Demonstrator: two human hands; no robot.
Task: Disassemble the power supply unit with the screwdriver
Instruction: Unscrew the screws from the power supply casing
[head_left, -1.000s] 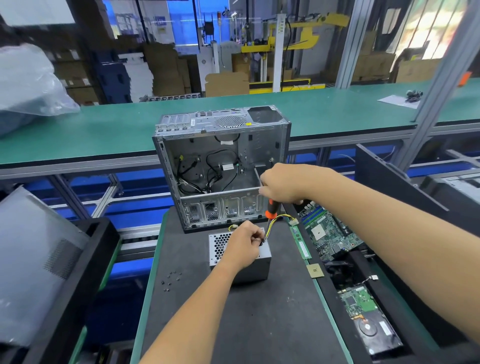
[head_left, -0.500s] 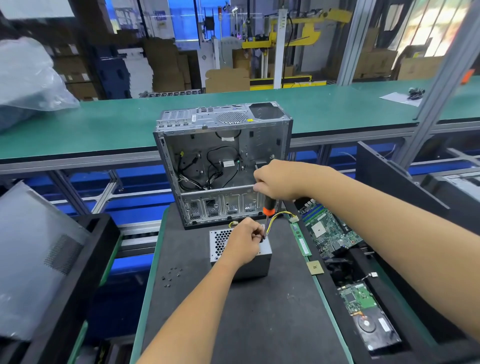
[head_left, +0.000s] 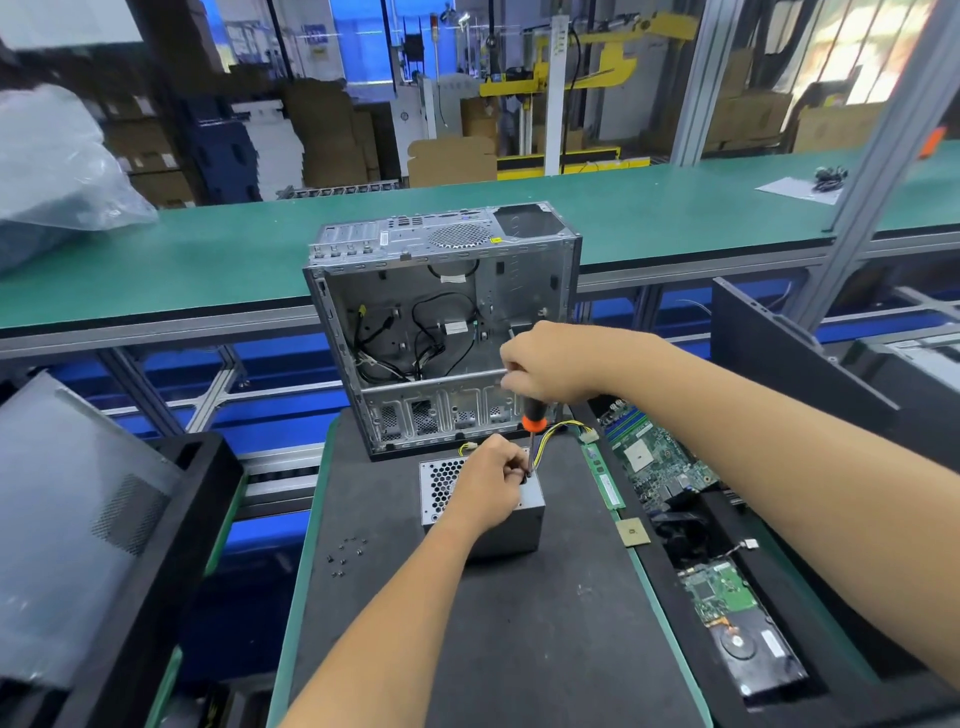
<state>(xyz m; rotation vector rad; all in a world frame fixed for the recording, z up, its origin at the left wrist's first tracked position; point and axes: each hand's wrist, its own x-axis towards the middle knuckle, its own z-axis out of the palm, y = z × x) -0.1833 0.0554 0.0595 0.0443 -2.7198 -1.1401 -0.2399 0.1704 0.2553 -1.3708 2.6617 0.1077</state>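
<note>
The grey power supply unit (head_left: 441, 488), with a honeycomb grille on top, lies on the black mat (head_left: 519, 623) in front of the open computer case (head_left: 441, 322). My left hand (head_left: 488, 488) rests on the unit's top, fingers curled at its right edge by the cable exit. My right hand (head_left: 550, 364) grips the screwdriver (head_left: 533, 421), black and orange handle, held upright. Its shaft points down to the unit's top right corner beside my left fingers. Yellow and black wires (head_left: 561, 431) run from the unit to the right.
Several loose screws (head_left: 347, 553) lie on the mat left of the unit. A RAM stick (head_left: 605, 480), a CPU chip (head_left: 632, 532), a motherboard (head_left: 654, 452) and a hard drive (head_left: 737, 623) lie on the right. A black bin (head_left: 171, 519) with a grey side panel stands left.
My right hand with the screwdriver has drifted slightly left and up over the unit's corner. My left hand stays on the unit.
</note>
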